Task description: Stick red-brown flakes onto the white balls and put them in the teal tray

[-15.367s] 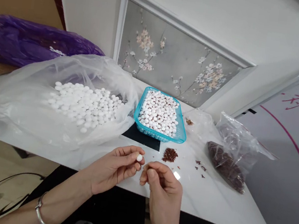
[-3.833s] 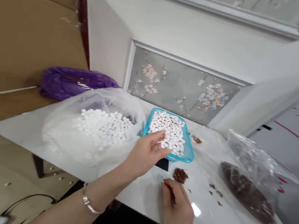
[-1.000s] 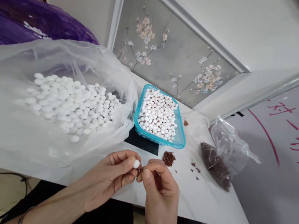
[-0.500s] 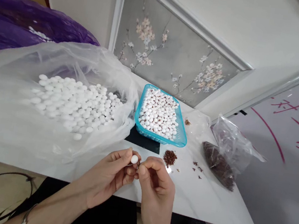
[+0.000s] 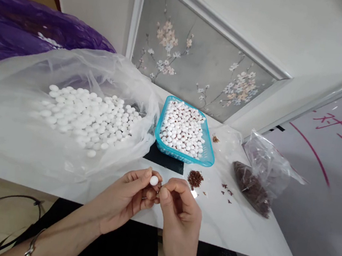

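A small white ball (image 5: 154, 180) is pinched between the thumb and fingers of my left hand (image 5: 129, 196). Close beside it, my right hand (image 5: 180, 214) has its thumb and forefinger pressed together; whatever lies between those fingertips is too small to make out. The fingertips of both hands almost meet above the front edge of the table. Just past my right hand lies a heap of small brown-red pieces (image 5: 195, 179). Behind the hands stands a blue plastic basket (image 5: 182, 159) filled with white balls that show brown-red bits among them.
To the left, a large translucent bag (image 5: 8, 130) holds many plain white balls (image 5: 86, 116). A clear bag of dark brown pieces (image 5: 253, 188) lies at the right, with several loose bits (image 5: 227, 191) nearby. Behind are a framed flower picture (image 5: 198, 43) and a purple bag (image 5: 45, 27).
The camera view has shifted slightly. Both hands keep nearly the same pose, with the white ball still in my left hand.
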Motion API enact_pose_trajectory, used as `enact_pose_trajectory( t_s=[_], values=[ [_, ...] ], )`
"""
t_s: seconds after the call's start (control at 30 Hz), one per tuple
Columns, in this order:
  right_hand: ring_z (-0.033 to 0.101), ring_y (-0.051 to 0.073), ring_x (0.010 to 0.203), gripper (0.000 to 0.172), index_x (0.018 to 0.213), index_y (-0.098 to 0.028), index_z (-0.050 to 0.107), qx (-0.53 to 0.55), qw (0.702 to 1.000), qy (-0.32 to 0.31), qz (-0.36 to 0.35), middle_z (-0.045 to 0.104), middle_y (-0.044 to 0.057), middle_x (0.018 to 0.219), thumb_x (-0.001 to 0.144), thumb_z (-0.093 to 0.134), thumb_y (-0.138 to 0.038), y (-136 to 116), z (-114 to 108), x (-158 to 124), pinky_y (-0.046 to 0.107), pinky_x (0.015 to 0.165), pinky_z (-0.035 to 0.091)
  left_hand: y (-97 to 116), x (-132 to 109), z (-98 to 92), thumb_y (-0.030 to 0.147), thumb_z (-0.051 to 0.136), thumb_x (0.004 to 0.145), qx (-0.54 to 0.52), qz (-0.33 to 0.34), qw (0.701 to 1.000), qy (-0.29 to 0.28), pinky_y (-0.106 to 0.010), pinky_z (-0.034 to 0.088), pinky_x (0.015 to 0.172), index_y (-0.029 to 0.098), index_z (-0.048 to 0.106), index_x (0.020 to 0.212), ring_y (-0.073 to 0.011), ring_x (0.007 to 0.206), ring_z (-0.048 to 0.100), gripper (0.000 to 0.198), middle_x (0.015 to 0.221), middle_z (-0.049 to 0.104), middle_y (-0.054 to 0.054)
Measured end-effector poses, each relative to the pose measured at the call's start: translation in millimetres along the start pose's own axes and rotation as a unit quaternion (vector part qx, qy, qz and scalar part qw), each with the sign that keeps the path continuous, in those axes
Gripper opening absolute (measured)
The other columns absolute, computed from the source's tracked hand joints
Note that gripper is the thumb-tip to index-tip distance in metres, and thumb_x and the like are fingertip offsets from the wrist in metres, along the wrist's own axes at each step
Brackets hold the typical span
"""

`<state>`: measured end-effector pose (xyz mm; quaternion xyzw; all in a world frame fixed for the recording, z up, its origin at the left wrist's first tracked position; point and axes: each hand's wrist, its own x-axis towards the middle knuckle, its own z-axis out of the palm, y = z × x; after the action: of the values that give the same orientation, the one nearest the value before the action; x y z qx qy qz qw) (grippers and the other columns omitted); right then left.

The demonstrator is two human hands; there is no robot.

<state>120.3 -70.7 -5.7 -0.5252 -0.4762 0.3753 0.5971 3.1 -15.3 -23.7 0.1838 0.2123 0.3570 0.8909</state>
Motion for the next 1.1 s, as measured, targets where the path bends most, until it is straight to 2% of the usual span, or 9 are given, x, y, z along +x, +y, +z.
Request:
enact_pose_trajectory(
  t_s=[0.57, 0.8, 1.1],
  values=[
    [0.058, 0.012, 0.065, 0.012, 0.076, -0.020, 0.058, 0.013, 1.000, 0.001, 0.011, 0.053, -0.001, 0.080, 0.088, 0.058, -0.023, 0, 4, -1, 0.026, 0.059, 0.051, -1, -2, 1.3, 0.029, 0.060, 0.088, 0.036, 0.013, 0.999, -0.004, -0.015, 0.044, 0.059, 0.013, 0.067, 0.075, -0.0044, 0.055, 0.046, 0.022, 0.063, 0.052, 0.002],
    [0.059, 0.012, 0.068, 0.012, 0.079, -0.020, 0.058, -0.037, 0.999, 0.013, -0.004, 0.054, -0.001, 0.080, 0.089, 0.056, -0.025, 6, 5, -1, 0.026, 0.060, 0.051, -2, -1, -2.7, 0.030, 0.062, 0.086, 0.047, 0.017, 0.999, 0.003, -0.017, 0.043, 0.058, 0.013, 0.063, 0.073, -0.0063, 0.059, 0.045, 0.022, 0.067, 0.051, 0.001],
    [0.056, 0.011, 0.070, 0.012, 0.078, -0.020, 0.057, -0.086, 0.996, 0.031, -0.014, 0.054, -0.001, 0.078, 0.089, 0.056, -0.024, 4, 7, -2, 0.023, 0.062, 0.047, -3, -1, 1.3, 0.032, 0.064, 0.084, 0.076, 0.051, 0.996, 0.017, -0.019, 0.043, 0.061, 0.013, 0.062, 0.066, -0.0068, 0.060, 0.044, 0.026, 0.071, 0.054, 0.001]
  ],
)
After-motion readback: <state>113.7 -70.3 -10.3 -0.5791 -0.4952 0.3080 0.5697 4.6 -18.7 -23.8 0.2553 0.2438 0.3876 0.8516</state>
